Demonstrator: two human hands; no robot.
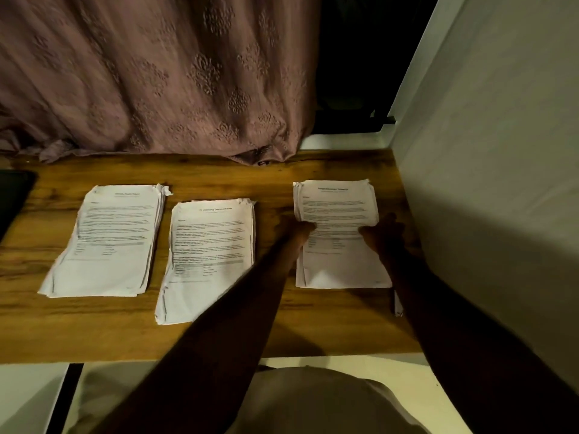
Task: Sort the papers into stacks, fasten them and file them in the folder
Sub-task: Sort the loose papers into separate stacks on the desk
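Currently the left hand [295,227] and right hand [383,231] each grip a side edge of the right stack [336,202] on the desk [94,327]. Square all edges flush before fastening, and keep it apart from the middle stack [210,239].

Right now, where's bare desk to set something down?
Free: front strip of desk below the left stack and middle stack; back strip along the curtain. Narrow gap between those two. Crowded: right stack, gripped by left hand and right hand, close to the wall.
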